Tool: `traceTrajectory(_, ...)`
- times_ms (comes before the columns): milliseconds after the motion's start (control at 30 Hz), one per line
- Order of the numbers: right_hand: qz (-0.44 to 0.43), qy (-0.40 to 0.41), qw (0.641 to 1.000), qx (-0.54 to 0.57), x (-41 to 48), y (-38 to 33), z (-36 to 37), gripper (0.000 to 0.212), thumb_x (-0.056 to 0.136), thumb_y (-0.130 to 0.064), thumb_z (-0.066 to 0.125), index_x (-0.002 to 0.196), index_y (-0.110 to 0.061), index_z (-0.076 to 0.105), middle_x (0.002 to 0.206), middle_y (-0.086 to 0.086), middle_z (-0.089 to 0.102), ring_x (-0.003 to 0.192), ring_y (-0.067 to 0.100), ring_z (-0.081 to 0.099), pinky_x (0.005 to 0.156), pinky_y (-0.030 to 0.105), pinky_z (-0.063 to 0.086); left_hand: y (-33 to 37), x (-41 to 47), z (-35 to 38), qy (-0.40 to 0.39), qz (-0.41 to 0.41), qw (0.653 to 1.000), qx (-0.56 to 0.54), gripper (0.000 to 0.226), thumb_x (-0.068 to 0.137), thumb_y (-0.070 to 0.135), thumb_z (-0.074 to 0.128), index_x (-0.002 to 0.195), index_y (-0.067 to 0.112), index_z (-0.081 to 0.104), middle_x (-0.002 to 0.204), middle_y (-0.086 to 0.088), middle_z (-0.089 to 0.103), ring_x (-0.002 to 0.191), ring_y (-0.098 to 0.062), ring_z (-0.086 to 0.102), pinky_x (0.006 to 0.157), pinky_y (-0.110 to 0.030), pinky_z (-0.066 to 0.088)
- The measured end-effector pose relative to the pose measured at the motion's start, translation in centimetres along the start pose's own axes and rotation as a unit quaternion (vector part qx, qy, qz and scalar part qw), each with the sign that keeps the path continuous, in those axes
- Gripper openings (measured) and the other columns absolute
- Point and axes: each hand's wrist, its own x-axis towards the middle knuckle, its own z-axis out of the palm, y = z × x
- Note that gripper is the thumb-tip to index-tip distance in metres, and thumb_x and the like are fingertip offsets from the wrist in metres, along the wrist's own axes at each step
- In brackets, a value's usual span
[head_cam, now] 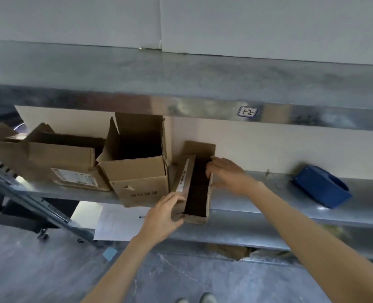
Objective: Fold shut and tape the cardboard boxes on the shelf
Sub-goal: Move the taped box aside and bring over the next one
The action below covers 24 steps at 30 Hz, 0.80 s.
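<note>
Left hand (161, 215) grips the narrow box (197, 218) at its near-left corner; right hand (227, 173), fingers straight, presses its right side farther back; its length runs away.

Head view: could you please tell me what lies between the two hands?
In the head view, a narrow open brown cardboard box lies between the left hand and the right hand.
</note>
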Motion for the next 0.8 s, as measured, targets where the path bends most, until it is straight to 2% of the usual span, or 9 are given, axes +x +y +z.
traceTrajectory(133, 0.026, 0.017, 0.999, -0.019, -2.1, 0.5, -0.3, 0.024, 0.086, -0.013, 0.069, 0.107, -0.017, 0.059, 0.12, 0.003, 0.055, 0.118, 0.023, 0.047, 0.095, 0.026, 0.033, -0.1, 0.8, -0.1, -0.006, 0.02, 1.0, -0.021, 0.043, 0.082, 0.021, 0.076, 0.12, 0.028, 0.059, 0.135, 0.019, 0.05, 0.122, -0.001, 0.05, 0.098, -0.022, 0.046)
traceTrajectory(267, 0.067, 0.023, 0.997, 0.003, -4.9, 1.3, -0.3, 0.023, 0.086, -0.024, 0.07, 0.104, -0.016, 0.059, 0.116, 0.004, 0.054, 0.117, 0.023, 0.047, 0.092, 0.027, 0.032, 0.8, 2.3, 0.2, -0.013, 0.034, 0.998, -0.053, 0.046, 0.078, 0.014, 0.077, 0.118, 0.027, 0.059, 0.128, 0.018, 0.053, 0.118, -0.002, 0.053, 0.097, -0.026, 0.048)
traceTrajectory(400, 0.104, 0.034, 0.994, 0.024, -7.8, 2.2, -0.5, 0.024, 0.083, -0.025, 0.074, 0.099, -0.016, 0.06, 0.108, 0.002, 0.055, 0.103, 0.022, 0.05, 0.084, 0.024, 0.028, 1.9, 3.7, 1.2, -0.026, 0.053, 0.997, -0.057, 0.044, 0.078, 0.017, 0.079, 0.115, 0.028, 0.06, 0.121, 0.016, 0.055, 0.115, -0.005, 0.055, 0.093, -0.03, 0.051)
traceTrajectory(567, 0.158, 0.061, 0.985, 0.043, -11.1, 3.5, -0.4, 0.024, 0.083, -0.031, 0.074, 0.099, -0.019, 0.06, 0.106, -0.003, 0.056, 0.101, 0.018, 0.051, 0.083, 0.025, 0.034, 3.5, 5.8, 2.8, -0.023, 0.067, 0.995, -0.066, 0.041, 0.076, 0.012, 0.078, 0.112, 0.023, 0.063, 0.111, 0.011, 0.059, 0.108, -0.007, 0.056, 0.09, -0.034, 0.051)
traceTrajectory(667, 0.189, 0.068, 0.978, 0.054, -12.7, 4.2, -0.3, 0.025, 0.084, -0.031, 0.074, 0.101, -0.019, 0.06, 0.105, -0.003, 0.056, 0.099, 0.019, 0.053, 0.085, 0.03, 0.04, 4.5, 7.3, 3.7, -0.013, 0.061, 0.995, -0.082, 0.046, 0.076, 0.01, 0.077, 0.116, 0.025, 0.062, 0.115, 0.012, 0.058, 0.112, -0.006, 0.055, 0.094, -0.029, 0.048)
traceTrajectory(733, 0.205, 0.073, 0.975, 0.049, -13.5, 4.9, -0.2, 0.025, 0.086, -0.034, 0.072, 0.103, -0.02, 0.06, 0.106, -0.004, 0.056, 0.1, 0.018, 0.053, 0.081, 0.029, 0.036, 5.1, 8.4, 4.3, -0.008, 0.043, 0.994, -0.1, 0.05, 0.077, 0.01, 0.077, 0.122, 0.024, 0.06, 0.12, 0.009, 0.058, 0.115, -0.008, 0.054, 0.095, -0.023, 0.045)
traceTrajectory(800, 0.218, 0.078, 0.972, 0.044, -14.0, 5.6, -0.2, 0.025, 0.089, -0.038, 0.068, 0.106, -0.022, 0.059, 0.108, -0.007, 0.055, 0.102, 0.016, 0.051, 0.079, 0.029, 0.029, 5.9, 9.6, 4.9, 0.0, 0.033, 0.994, -0.107, 0.052, 0.078, 0.012, 0.077, 0.125, 0.022, 0.059, 0.124, 0.006, 0.059, 0.118, -0.008, 0.052, 0.095, -0.012, 0.036)
